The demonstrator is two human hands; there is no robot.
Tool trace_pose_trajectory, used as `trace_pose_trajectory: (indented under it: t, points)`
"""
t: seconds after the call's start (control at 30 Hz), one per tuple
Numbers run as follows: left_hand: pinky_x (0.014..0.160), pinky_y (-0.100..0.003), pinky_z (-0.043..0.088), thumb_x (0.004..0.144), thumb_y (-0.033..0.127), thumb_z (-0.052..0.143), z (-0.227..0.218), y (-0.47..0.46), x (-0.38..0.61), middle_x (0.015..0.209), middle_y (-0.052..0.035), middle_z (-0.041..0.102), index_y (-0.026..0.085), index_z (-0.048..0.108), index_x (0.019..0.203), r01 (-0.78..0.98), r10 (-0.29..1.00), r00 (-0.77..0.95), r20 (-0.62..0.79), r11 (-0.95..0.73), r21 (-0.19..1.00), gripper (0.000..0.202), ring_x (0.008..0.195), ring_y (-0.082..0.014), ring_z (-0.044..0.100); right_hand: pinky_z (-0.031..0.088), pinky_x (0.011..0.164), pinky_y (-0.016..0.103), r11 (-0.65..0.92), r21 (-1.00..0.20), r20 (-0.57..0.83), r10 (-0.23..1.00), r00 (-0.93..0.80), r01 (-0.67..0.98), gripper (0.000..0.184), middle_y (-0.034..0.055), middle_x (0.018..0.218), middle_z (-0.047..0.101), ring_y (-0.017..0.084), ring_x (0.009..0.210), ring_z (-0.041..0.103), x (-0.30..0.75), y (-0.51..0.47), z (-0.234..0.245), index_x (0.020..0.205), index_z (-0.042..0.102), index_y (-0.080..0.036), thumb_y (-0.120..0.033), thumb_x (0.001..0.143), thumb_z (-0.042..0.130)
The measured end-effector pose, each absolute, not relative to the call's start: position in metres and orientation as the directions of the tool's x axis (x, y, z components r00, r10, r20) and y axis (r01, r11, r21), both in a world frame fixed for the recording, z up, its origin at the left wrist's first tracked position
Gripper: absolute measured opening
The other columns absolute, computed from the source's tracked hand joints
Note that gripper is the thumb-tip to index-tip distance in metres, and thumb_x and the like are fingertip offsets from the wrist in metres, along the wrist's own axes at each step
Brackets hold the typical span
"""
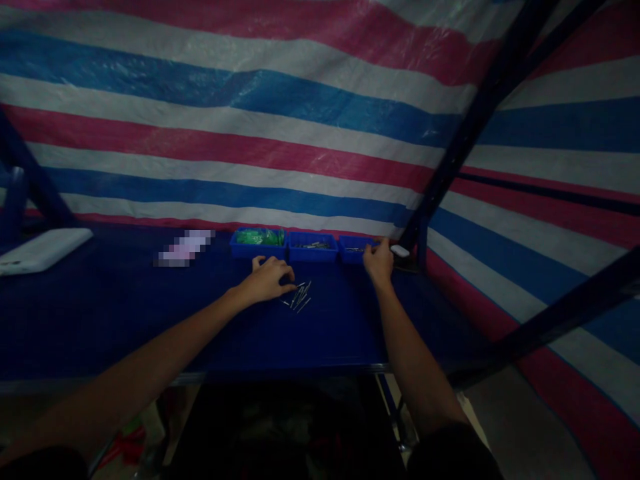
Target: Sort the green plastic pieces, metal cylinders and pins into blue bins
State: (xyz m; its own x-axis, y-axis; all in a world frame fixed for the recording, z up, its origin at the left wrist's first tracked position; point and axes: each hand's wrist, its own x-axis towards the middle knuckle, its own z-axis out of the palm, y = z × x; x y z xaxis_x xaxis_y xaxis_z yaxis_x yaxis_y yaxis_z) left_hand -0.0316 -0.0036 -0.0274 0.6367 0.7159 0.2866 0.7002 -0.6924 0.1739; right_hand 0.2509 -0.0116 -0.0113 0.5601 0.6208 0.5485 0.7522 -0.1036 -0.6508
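My left hand (pixel 270 279) hovers over the blue table with its fingers bent and apart. Its thumb reaches the edge of a small pile of thin metal pins (pixel 301 297). I see nothing held in it. At the right-hand blue bin (pixel 351 253), my right hand (pixel 380 263) reaches over the end wall, with thumb and fingers apart at the rim. Thin metal pieces (pixel 356 249) lie in that bin; the fingertips are partly hidden and too dark for detail.
A middle blue bin (pixel 313 255) holds small metal parts, and a left blue bin (pixel 257 251) holds green plastic packets (pixel 257 237). A white device (pixel 45 250) lies far left. A small white object (pixel 400 251) is beside the frame post (pixel 423 233). Striped sheeting (pixel 240 147) hangs behind.
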Motion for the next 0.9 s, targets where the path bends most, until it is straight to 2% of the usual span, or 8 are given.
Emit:
trace_pose_trajectory:
  t: [0.13, 0.23, 0.33, 0.4, 0.5, 0.57, 0.77, 0.9]
  points:
    - [0.089, -0.050, 0.018, 0.079, 0.026, 0.051, -0.033, -0.001, -0.032, 0.091, -0.0027, 0.061, 0.022, 0.061, 0.079, 0.703, 0.711, 0.651, 0.268, -0.697, 0.143, 0.011, 0.096, -0.0230, 0.048, 0.039, 0.064, 0.029, 0.046, -0.577, 0.574, 0.733, 0.365, 0.815, 0.017, 0.0039, 0.073, 0.058, 0.018, 0.068, 0.053, 0.224, -0.009, -0.018, 0.086, 0.055, -0.018, -0.021, 0.077, 0.042]
    - [0.088, -0.049, 0.020, 0.080, 0.020, 0.046, -0.036, 0.002, -0.032, 0.089, -0.0035, 0.062, 0.020, 0.059, 0.078, 0.708, 0.710, 0.648, 0.275, -0.695, 0.124, 0.013, 0.093, -0.0227, 0.049, 0.038, 0.063, 0.027, 0.182, -0.465, 0.641, 0.745, 0.187, 0.866, 0.016, 0.0037, 0.078, 0.055, 0.017, 0.068, 0.050, 0.198, -0.013, -0.018, 0.080, 0.055, -0.019, -0.015, 0.074, 0.041]
    - [0.085, -0.046, 0.025, 0.083, 0.019, 0.042, -0.035, 0.006, -0.034, 0.087, -0.0032, 0.062, 0.019, 0.056, 0.080, 0.719, 0.720, 0.609, 0.332, -0.678, 0.151, 0.014, 0.090, -0.0219, 0.049, 0.038, 0.063, 0.027, 0.261, -0.404, 0.655, 0.751, 0.078, 0.877, 0.015, 0.0031, 0.080, 0.052, 0.016, 0.067, 0.048, 0.178, -0.020, -0.018, 0.075, 0.054, -0.020, -0.011, 0.072, 0.042]
    - [0.082, -0.041, 0.031, 0.085, 0.021, 0.040, -0.032, 0.009, -0.035, 0.086, -0.0032, 0.061, 0.019, 0.054, 0.082, 0.690, 0.703, 0.601, 0.381, -0.696, 0.197, 0.014, 0.087, -0.0209, 0.049, 0.039, 0.064, 0.026, 0.355, -0.379, 0.643, 0.765, -0.032, 0.855, 0.013, 0.0021, 0.080, 0.052, 0.015, 0.067, 0.048, 0.167, -0.025, -0.018, 0.078, 0.054, -0.021, -0.012, 0.073, 0.044]
    - [0.076, -0.033, 0.037, 0.087, 0.024, 0.038, -0.025, 0.010, -0.038, 0.084, -0.0040, 0.059, 0.018, 0.053, 0.082, 0.579, 0.638, 0.632, 0.439, -0.766, 0.280, 0.016, 0.083, -0.0193, 0.048, 0.040, 0.068, 0.025, 0.540, -0.327, 0.614, 0.745, -0.260, 0.775, 0.016, 0.0012, 0.082, 0.053, 0.014, 0.073, 0.051, 0.156, -0.029, -0.020, 0.091, 0.054, -0.021, -0.018, 0.077, 0.050]
    - [0.076, -0.031, 0.038, 0.087, 0.024, 0.037, -0.022, 0.009, -0.038, 0.082, -0.0041, 0.059, 0.018, 0.053, 0.082, 0.525, 0.615, 0.633, 0.471, -0.787, 0.323, 0.018, 0.082, -0.0185, 0.048, 0.040, 0.069, 0.024, 0.601, -0.297, 0.592, 0.726, -0.351, 0.742, 0.016, 0.0012, 0.083, 0.054, 0.014, 0.076, 0.051, 0.152, -0.030, -0.023, 0.095, 0.053, -0.021, -0.021, 0.079, 0.051]
    - [0.074, -0.030, 0.040, 0.086, 0.025, 0.038, -0.020, 0.006, -0.035, 0.079, -0.0028, 0.059, 0.018, 0.054, 0.082, 0.498, 0.634, 0.581, 0.510, -0.773, 0.394, 0.018, 0.079, -0.0176, 0.050, 0.037, 0.064, 0.023, 0.573, -0.286, 0.537, 0.760, -0.367, 0.768, 0.011, 0.0002, 0.077, 0.056, 0.012, 0.069, 0.051, 0.151, -0.028, -0.027, 0.092, 0.055, -0.020, -0.024, 0.082, 0.051]
    - [0.073, -0.029, 0.040, 0.086, 0.028, 0.037, -0.018, 0.004, -0.035, 0.078, -0.0027, 0.060, 0.018, 0.056, 0.081, 0.514, 0.653, 0.563, 0.506, -0.757, 0.404, 0.021, 0.078, -0.0173, 0.051, 0.035, 0.064, 0.022, 0.587, -0.254, 0.554, 0.740, -0.382, 0.769, 0.012, 0.0000, 0.075, 0.057, 0.012, 0.068, 0.051, 0.150, -0.030, -0.023, 0.091, 0.056, -0.020, -0.027, 0.085, 0.048]
